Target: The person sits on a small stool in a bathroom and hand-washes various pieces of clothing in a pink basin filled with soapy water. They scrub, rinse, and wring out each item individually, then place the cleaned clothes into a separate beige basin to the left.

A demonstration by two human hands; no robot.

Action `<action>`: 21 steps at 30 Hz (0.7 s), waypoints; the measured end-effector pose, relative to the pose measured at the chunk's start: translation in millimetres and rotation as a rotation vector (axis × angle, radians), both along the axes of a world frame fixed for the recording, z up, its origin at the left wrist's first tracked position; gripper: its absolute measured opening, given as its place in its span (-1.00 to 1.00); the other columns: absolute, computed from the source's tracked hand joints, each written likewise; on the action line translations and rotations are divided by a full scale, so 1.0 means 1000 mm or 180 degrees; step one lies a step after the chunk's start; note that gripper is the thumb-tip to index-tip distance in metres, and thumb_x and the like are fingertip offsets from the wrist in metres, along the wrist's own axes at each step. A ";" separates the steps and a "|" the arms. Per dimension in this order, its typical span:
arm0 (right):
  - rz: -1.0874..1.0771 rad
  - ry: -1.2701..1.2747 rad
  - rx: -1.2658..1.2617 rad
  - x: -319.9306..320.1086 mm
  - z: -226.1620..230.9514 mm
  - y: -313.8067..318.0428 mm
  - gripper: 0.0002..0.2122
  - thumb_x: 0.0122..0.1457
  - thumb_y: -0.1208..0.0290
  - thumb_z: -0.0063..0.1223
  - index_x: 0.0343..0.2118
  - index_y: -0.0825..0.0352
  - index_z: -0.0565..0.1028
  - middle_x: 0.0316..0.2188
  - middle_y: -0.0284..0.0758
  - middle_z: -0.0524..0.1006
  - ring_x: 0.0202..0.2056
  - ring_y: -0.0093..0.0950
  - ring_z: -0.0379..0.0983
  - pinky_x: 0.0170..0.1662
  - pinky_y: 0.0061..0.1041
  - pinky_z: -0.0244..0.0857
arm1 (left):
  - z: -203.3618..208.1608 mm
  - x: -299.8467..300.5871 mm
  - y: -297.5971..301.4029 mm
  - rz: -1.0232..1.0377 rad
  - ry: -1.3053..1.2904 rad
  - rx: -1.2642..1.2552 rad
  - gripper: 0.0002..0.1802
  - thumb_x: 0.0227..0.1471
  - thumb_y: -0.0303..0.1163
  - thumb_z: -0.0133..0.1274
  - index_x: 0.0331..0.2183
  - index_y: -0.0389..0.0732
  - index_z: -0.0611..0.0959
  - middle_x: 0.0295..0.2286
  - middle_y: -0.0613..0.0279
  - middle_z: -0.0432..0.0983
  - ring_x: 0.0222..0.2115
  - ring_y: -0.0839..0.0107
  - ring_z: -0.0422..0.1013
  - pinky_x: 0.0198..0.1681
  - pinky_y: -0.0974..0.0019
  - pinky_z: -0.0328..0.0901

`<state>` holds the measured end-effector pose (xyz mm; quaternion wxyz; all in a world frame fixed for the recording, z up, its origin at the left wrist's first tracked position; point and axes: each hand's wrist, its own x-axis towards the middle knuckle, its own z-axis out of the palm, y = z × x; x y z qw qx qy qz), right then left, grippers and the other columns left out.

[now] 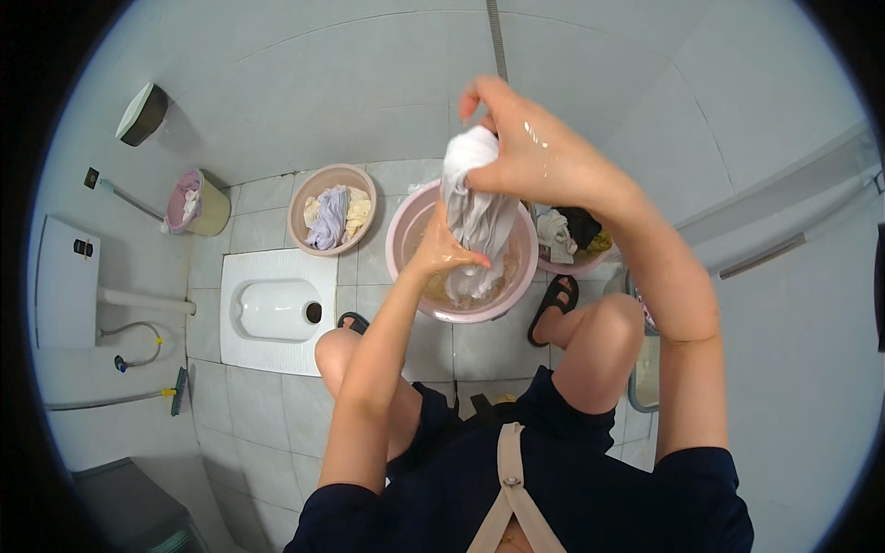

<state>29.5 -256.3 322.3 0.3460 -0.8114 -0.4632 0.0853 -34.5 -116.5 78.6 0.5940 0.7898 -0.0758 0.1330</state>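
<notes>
Right now a wet white cloth [472, 207] hangs twisted over a pink basin [403, 241] on the tiled floor [267, 405]. The right hand [525, 147] is clenched around its top, raised high; the left hand [442, 253] grips it lower down, just above the water. Wringing well probably means keeping the cloth over the basin so the drips fall inside, and turning the hands against each other.

Beside it sits a tan basin [304, 198] of pale laundry, and another pink basin [576, 265] with dark and light clothes lies partly behind the right forearm. A squat toilet [277, 309] is set into the floor to the left. The water's depth is hard to make out, and the cloth's lower end is hidden by the left hand.
</notes>
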 end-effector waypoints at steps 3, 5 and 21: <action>-0.0085 0.0228 0.0043 -0.013 0.034 0.003 -0.52 -0.24 0.39 0.15 -0.20 0.44 0.27 -0.45 -0.07 0.44 -0.38 -0.23 0.42 -0.32 -0.36 0.30 | -0.025 -0.014 -0.005 0.0359 0.0104 0.0127 0.52 -0.80 0.05 0.47 0.15 -0.30 -0.05 0.09 -0.04 0.03 0.11 0.12 0.03 0.14 0.17 -0.02; 0.0032 0.0175 0.0342 -0.018 0.038 0.009 -0.53 -0.25 0.40 0.15 -0.22 0.44 0.29 -0.50 -0.12 0.44 -0.43 -0.29 0.41 -0.36 -0.38 0.29 | -0.055 -0.020 -0.003 0.0552 0.0206 0.0398 0.44 -0.74 0.00 0.46 0.13 -0.30 -0.01 0.08 -0.06 0.05 0.09 0.12 0.07 0.11 0.17 0.03; -0.2177 0.4174 0.4370 0.040 -0.331 -0.072 -0.72 0.07 0.42 0.10 -0.15 0.36 0.42 -0.26 -0.31 0.48 -0.15 -0.40 0.39 -0.12 -0.31 0.32 | -0.002 0.023 -0.021 0.1978 -0.0321 -0.3105 -0.76 -0.03 -0.58 0.01 -0.26 -0.23 0.39 -0.34 0.27 0.42 -0.33 0.50 0.36 -0.25 0.41 0.32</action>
